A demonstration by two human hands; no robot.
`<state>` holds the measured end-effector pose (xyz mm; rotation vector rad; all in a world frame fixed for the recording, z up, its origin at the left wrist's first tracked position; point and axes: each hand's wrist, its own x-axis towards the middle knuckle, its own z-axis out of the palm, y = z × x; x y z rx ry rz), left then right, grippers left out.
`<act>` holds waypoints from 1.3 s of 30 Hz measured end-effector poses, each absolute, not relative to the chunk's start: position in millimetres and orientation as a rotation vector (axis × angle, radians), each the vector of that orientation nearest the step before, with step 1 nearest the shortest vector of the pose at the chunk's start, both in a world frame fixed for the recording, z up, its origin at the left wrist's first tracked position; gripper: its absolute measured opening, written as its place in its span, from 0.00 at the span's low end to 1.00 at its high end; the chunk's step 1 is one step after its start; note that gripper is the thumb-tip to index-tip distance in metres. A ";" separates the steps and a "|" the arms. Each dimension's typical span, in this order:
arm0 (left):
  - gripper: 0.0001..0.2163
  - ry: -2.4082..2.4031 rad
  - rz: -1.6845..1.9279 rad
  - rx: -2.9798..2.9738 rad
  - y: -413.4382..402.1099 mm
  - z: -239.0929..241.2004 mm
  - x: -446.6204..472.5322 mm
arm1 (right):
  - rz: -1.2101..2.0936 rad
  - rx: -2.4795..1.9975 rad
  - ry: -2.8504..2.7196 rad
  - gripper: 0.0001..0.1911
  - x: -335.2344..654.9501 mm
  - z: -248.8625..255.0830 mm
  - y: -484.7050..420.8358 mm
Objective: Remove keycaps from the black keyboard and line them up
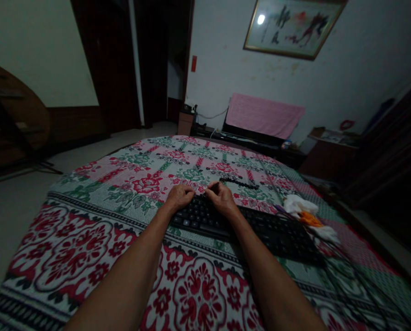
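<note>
A black computer keyboard point(208, 219) lies on the patterned bedspread point(129, 250), running off to the right under my right forearm. At its far left corner is my left hand point(180, 196), fingers curled down at the edge and thumb toward the top row of keys. My right hand point(221, 197) is over the far edge of the keyboard, its thumb and index finger pinched together close to the left thumb. What is between those fingertips is too small and dark to make out. Just beyond lies a curved row of small black pieces point(239, 184), perhaps loose keycaps.
White and orange crumpled cloth point(308, 219) lies against the keyboard's right far side. Dark cables point(355, 271) trail over the bed to the right. A pink towel point(263, 115) covers something on a low stand beyond the bed. A round wooden tabletop point(15, 108) leans at left.
</note>
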<state>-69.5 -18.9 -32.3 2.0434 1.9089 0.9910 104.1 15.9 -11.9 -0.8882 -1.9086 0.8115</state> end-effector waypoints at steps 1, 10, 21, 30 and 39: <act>0.13 1.906 1.002 2.031 -19.0 -32.1 -69.4 | 0.793 -0.900 -1.927 0.10 104.2 -11.9 15.3; 0.12 1.641 1.073 1.962 -19.6 -25.9 -64.3 | 0.710 -0.934 -1.966 0.09 104.6 -12.0 14.9; 0.11 1.526 1.116 1.946 -18.3 -30.8 -61.5 | 0.721 -0.945 -1.992 0.09 105.1 -9.3 12.9; 0.11 1.502 1.148 1.974 -16.8 -33.8 -63.9 | 0.717 -0.953 -2.013 0.09 106.0 -10.5 16.0; 0.10 1.500 1.147 1.954 -20.0 -28.3 -62.3 | 0.730 -0.949 -1.992 0.09 106.6 -11.0 15.3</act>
